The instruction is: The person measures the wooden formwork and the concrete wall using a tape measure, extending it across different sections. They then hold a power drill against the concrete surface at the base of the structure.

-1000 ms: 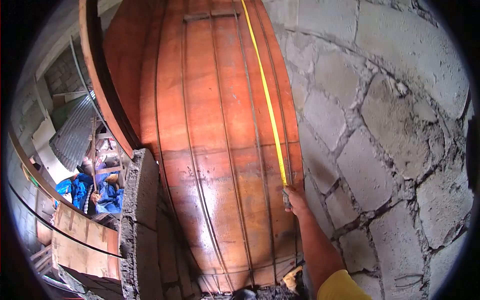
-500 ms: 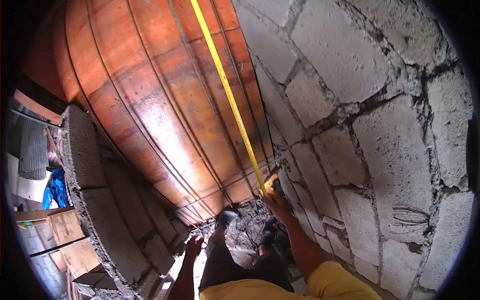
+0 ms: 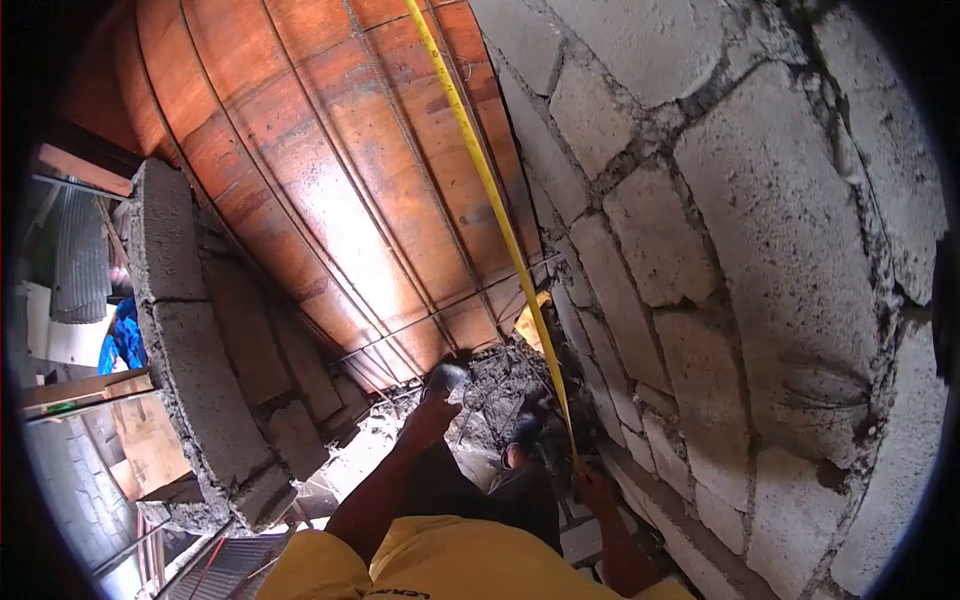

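My right hand (image 3: 597, 487), lower right, clamped on long flat yellow measuring tape (image 3: 491, 187); left hand (image 3: 430, 418) apart, lower middle, can't tell its grip; best pulled taut, untwisted

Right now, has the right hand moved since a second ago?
Yes: the right hand has moved down, from over the panel to below its bottom edge.
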A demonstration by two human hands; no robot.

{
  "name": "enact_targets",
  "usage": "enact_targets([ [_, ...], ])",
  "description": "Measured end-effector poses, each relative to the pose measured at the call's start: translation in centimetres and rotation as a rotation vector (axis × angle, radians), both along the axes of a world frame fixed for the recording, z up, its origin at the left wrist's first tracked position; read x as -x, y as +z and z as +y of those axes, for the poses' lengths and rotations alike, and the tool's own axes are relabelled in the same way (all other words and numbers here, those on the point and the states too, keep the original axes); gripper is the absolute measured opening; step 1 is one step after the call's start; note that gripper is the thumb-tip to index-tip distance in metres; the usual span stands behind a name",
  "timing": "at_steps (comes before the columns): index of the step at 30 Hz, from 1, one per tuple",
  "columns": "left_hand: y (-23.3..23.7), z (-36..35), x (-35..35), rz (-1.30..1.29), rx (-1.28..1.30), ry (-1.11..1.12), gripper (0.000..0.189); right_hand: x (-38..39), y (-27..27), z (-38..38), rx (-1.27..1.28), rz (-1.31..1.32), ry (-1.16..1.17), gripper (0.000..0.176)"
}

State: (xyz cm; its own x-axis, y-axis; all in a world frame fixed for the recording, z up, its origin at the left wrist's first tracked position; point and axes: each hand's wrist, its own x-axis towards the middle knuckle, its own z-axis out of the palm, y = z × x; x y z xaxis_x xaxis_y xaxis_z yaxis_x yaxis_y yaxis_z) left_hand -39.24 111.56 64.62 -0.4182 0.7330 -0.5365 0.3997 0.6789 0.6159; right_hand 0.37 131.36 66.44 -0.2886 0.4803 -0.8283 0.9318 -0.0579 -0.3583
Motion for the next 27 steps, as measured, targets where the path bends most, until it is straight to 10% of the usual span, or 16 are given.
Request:
enact_targets([
  [2, 0.4, -2.4, -0.9, 0.168, 0.113, -0.338, 0.041, 2.4, 0.5, 1.2, -0.02, 0.043, 0.026, 0.037],
  [5, -0.1, -6.8, -3.1, -0.207, 0.55, 0.327, 0.049, 7.0, 0.5, 2.9, -0.028, 0.12, -0.018, 0.041],
  [20, -4.4, -18.1, -6.7, 0.039, 0.221, 0.483, 0.058, 27.1, 6.8, 5.2, 0.545, 0.153, -0.311, 0.031],
  [27, 8.4, -21.8, 0.8, 0.214, -0.078, 0.707, 0.049, 32.4, 7.8, 6.5, 0.752, 0.28, -0.37, 0.03],
])
